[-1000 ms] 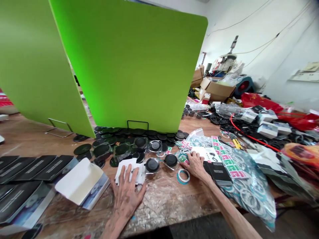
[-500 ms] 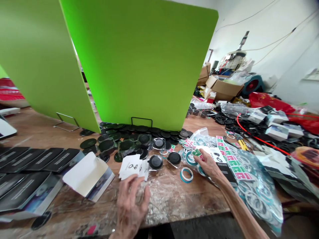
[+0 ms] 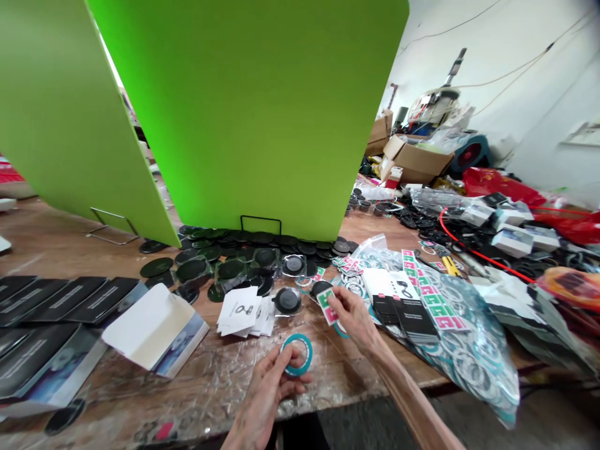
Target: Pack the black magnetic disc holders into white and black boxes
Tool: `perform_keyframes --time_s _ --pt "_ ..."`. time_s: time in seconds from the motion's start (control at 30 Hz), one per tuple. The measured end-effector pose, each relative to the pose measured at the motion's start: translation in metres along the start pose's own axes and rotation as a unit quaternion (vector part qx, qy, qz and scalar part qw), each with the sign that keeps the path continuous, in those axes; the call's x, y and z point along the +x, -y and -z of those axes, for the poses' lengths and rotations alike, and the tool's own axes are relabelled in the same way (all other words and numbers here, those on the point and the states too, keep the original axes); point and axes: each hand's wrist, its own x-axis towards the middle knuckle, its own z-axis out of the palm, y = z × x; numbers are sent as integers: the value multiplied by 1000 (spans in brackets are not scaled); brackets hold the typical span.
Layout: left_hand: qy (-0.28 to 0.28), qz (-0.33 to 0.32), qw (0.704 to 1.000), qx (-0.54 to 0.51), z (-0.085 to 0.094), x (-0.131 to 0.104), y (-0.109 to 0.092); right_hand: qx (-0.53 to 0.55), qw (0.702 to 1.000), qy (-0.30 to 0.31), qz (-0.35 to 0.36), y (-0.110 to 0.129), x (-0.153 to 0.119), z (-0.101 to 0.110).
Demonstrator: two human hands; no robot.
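My left hand is closed on a teal ring, pinching its left edge low over the front of the table. To the right, my right hand pinches a small green, white and pink sticker card. Just behind that card lies a black disc, partly hidden. Another teal ring rests under my right hand, mostly covered. White printed leaflets lie in a loose pile beyond my left hand, with a plastic-wrapped black disc beside them.
An open white box and rows of black boxes stand at left. Green partitions rise behind many black discs. At right lie a clear bag of rings, sticker strips and black booklets.
My left hand, previously without a ring, now holds a teal one. My right hand has moved left from the ring bag, carrying the sticker card. The view has shifted slightly.
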Motion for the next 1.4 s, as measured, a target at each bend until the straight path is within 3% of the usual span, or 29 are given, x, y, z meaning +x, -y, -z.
perform_keyframes --time_s 0.2,0.37,0.5,0.63,0.73,0.8,0.87,0.97,1.07,1.1,1.17,1.23,1.4 --pt "-8 -16 1000 11 4 -3 -7 -155 984 -86 -13 -46 73 17" --pt "-1 -80 976 203 6 6 -4 -250 961 -82 -89 -85 110 28" --pt "-73 -127 912 383 8 19 11 -248 955 -65 -150 -97 121 27" --pt "-129 -234 808 526 19 26 21 -164 965 -61 -197 -101 123 36" --pt "-173 -232 725 625 23 22 10 -69 973 -74 -207 -103 121 52" --pt "-200 -236 705 638 19 18 -8 -3 975 -91 -203 -101 119 65" --pt "-178 -275 737 591 7 14 -31 66 975 -97 -190 -93 116 79" --pt "-69 -306 835 452 -25 20 -68 174 969 -76 -158 -68 109 90" --pt "6 -232 939 254 -63 37 -99 266 956 -32 -117 -32 99 84" --pt "22 -199 961 189 -74 44 -106 290 951 -17 -104 -20 95 78" --pt "58 -151 981 110 -87 58 -115 323 943 12 -80 4 87 64" --pt "86 -134 984 84 -89 66 -117 334 941 24 -58 22 82 48" --pt "30 -127 991 34 -54 60 -106 299 953 -17 -34 28 94 17"
